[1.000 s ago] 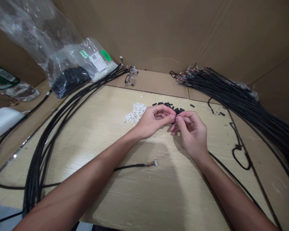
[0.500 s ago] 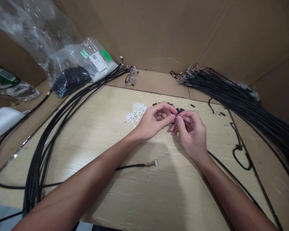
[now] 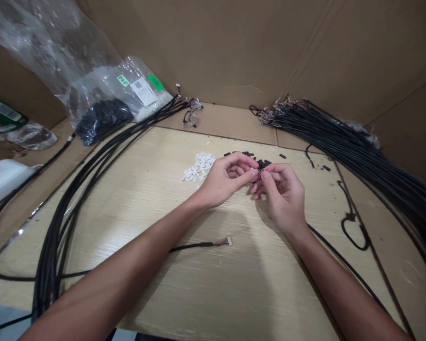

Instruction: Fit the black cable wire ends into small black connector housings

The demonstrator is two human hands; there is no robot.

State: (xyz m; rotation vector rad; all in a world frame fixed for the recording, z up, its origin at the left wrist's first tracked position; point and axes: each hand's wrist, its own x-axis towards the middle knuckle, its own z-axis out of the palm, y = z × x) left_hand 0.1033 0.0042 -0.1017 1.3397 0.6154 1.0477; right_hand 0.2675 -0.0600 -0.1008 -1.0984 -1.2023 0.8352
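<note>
At the middle of the table, my left hand and my right hand meet with thumbs and index fingers pinched together. Thin wires show between the fingertips, with my right hand closed on them. What my left fingertips grip is too small and covered to make out. A black cable comes out from under my right wrist and runs to the lower right. White connector housings lie in a pile beside my left hand. Short black pieces are scattered just beyond my fingertips.
A cable end with a white connector lies in front. Bundled black cables curve along the left; a thick cable stack lies right. Behind are plastic bags, glasses and cardboard walls. A bottle lies left.
My hands stay pinched together at nearly the same spot, with only a slight shift of the fingertips. The whole view has moved very slightly.
</note>
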